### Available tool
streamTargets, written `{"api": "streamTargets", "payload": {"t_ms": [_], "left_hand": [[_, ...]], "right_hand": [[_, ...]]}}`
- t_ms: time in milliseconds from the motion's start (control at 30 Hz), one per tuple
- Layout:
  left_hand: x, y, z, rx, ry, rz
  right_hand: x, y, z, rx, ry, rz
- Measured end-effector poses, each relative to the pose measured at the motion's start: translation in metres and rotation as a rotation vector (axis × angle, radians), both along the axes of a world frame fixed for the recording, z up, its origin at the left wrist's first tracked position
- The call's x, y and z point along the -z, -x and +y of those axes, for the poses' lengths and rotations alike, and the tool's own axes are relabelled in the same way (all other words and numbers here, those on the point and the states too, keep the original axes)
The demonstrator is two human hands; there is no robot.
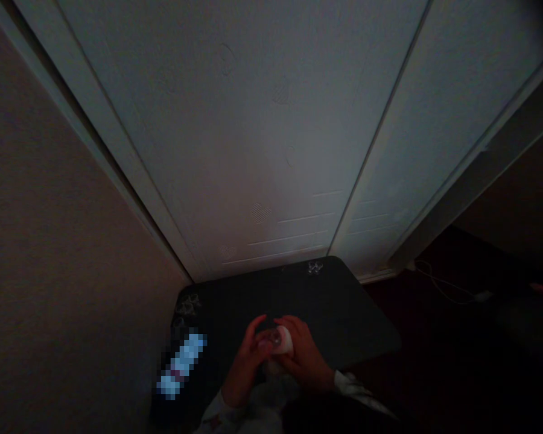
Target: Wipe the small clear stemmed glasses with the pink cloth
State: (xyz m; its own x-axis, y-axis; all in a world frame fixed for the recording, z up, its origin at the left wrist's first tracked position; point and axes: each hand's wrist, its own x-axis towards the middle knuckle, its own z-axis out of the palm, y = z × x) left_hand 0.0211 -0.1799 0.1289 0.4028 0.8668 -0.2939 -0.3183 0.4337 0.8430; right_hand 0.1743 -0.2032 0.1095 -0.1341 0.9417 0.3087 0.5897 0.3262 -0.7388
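Observation:
Low over the dark table (298, 307), my two hands meet close to my body. My right hand (305, 352) is curled round a small white round object (286, 341), whose kind is too dim to make out. Against its left side shows a small clear, shiny piece (275, 336). The fingers of my left hand (248, 358) are bent round this piece, with thumb and fingertips close to the white object. Dim light hides exactly where each finger touches.
Small clear decorated pieces (315, 267) lie at the table's far edge, and more clear pieces (189, 304) at its left corner. A lit, pixelated screen (181, 366) is at the left. White panelled doors (253, 150) stand behind; a pale cable (443, 289) trails at right.

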Motion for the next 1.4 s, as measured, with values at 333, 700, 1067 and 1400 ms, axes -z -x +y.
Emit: {"api": "streamTargets", "payload": {"t_ms": [333,700,1067,1400], "left_hand": [[-0.011,-0.002,-0.004,0.166,-0.207,0.278],[-0.003,-0.012,-0.005,0.044,-0.098,0.253],[-0.013,0.001,-0.001,-0.128,-0.392,0.610],[-0.013,-0.012,-0.003,0.033,-0.456,0.506]], "right_hand": [[0.009,-0.002,0.002,0.027,-0.040,-0.077],[0.007,0.003,0.009,0.009,-0.039,0.021],[0.009,0.007,0.009,0.157,0.147,0.349],[0.004,0.009,0.010,-0.117,0.378,0.683]]}}
